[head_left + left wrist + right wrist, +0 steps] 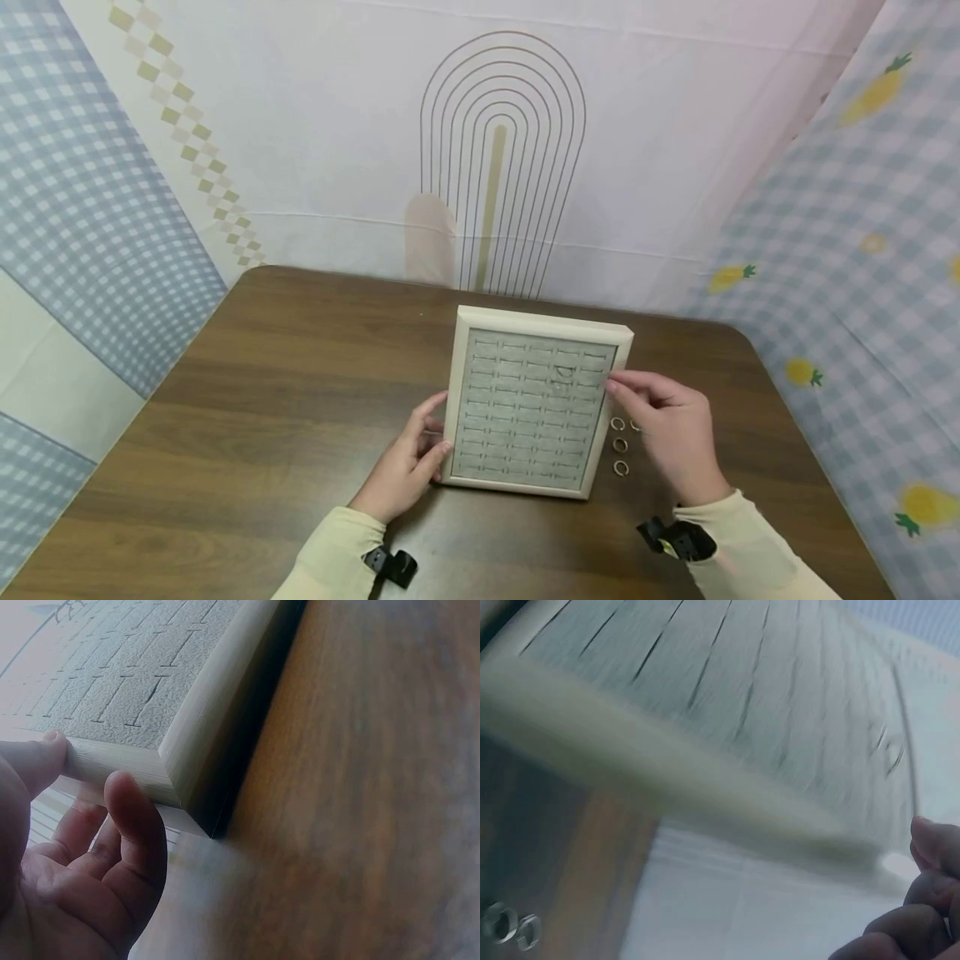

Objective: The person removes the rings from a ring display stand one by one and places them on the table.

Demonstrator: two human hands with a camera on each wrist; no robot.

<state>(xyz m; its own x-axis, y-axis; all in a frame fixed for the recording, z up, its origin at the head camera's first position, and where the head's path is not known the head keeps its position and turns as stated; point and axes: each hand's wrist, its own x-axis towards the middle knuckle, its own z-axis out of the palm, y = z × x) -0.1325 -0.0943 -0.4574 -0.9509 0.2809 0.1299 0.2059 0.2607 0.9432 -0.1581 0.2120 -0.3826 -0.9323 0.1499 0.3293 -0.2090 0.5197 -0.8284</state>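
A ring display board (534, 408) with a pale wooden frame and grey slotted fabric stands tilted above the table. My left hand (405, 461) grips its lower left side, thumb at the front, fingers behind, as the left wrist view shows. At the right edge, my right hand (671, 425) has thumb and forefinger together against the frame; whether a small thing is between them is hidden. Two rings (889, 750) sit in slots toward the board's upper right. Several loose rings (620, 446) lie on the table beside the board, below my right hand.
The brown wooden table (247, 417) reaches back to a white patterned cloth (322, 125). Checked cloth with pineapples (825, 275) hangs at the right, and blue checked cloth (90, 167) at the left.
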